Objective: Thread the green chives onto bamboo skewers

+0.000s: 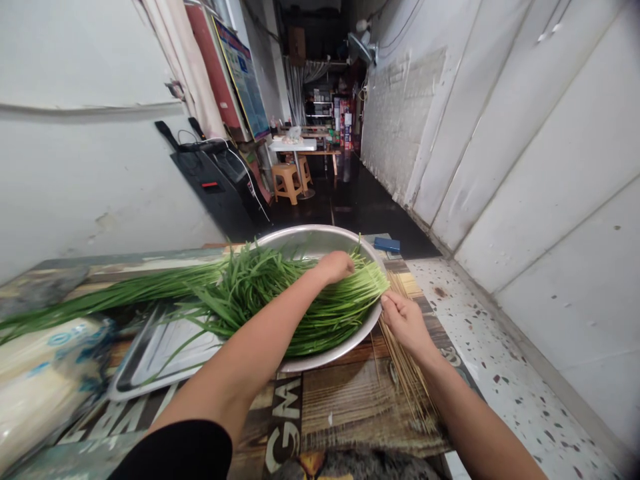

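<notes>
Over at centre left, long, flat green leafy stalks [150, 285] trail past the rim, so any snag could spill them. The left hand [336, 267] curls over pale stems (grip hidden, can't tell); the right hand [404, 321] is closed beside their ends, where loose skewers could prick it. Lower left, a clear plastic bag [47, 393] holds something whitish; stray leaves cross a shallow silver tray [116, 393]; a round steel basin [310, 364], centre, brims with greens.
</notes>
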`<action>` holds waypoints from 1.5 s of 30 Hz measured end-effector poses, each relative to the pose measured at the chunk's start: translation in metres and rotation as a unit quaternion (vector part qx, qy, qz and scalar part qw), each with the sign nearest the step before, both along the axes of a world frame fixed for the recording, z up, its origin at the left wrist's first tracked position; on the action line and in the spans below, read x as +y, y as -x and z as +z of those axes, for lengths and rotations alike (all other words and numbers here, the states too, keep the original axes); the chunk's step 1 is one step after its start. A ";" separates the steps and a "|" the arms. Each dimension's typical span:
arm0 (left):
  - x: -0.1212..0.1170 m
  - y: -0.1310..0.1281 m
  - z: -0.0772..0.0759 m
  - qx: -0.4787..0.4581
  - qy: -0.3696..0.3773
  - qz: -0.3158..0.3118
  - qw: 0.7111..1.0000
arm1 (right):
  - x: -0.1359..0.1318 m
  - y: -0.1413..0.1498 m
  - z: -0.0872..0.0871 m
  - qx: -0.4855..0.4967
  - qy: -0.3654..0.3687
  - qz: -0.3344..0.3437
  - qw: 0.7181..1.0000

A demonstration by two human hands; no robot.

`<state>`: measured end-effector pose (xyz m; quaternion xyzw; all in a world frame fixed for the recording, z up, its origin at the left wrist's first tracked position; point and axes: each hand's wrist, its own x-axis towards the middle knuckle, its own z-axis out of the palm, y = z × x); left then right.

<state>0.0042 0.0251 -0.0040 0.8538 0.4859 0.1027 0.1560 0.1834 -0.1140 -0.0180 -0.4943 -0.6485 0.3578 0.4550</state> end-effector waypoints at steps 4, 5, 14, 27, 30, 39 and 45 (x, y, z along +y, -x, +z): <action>0.000 0.000 -0.002 -0.010 0.022 0.000 1.000 | -0.001 0.000 0.001 0.003 0.002 0.003 1.000; 0.001 0.001 -0.002 -0.018 0.023 0.000 1.000 | -0.001 0.000 0.002 0.004 -0.002 0.002 1.000; 0.000 0.016 0.000 -0.197 0.048 0.074 0.976 | 0.000 0.001 0.001 0.000 -0.014 -0.002 1.000; -0.004 0.016 0.004 -0.120 0.069 0.069 0.988 | -0.001 0.001 0.002 0.004 0.007 -0.008 1.000; -0.004 0.012 0.003 -0.069 0.071 0.017 0.995 | -0.001 0.000 0.002 -0.001 0.006 -0.004 1.000; -0.003 0.008 0.008 -0.032 0.061 -0.018 0.997 | 0.000 0.001 0.001 0.004 0.004 -0.001 1.000; -0.001 0.019 0.017 -0.063 0.036 0.020 0.997 | 0.000 0.001 0.002 0.001 -0.010 -0.003 1.000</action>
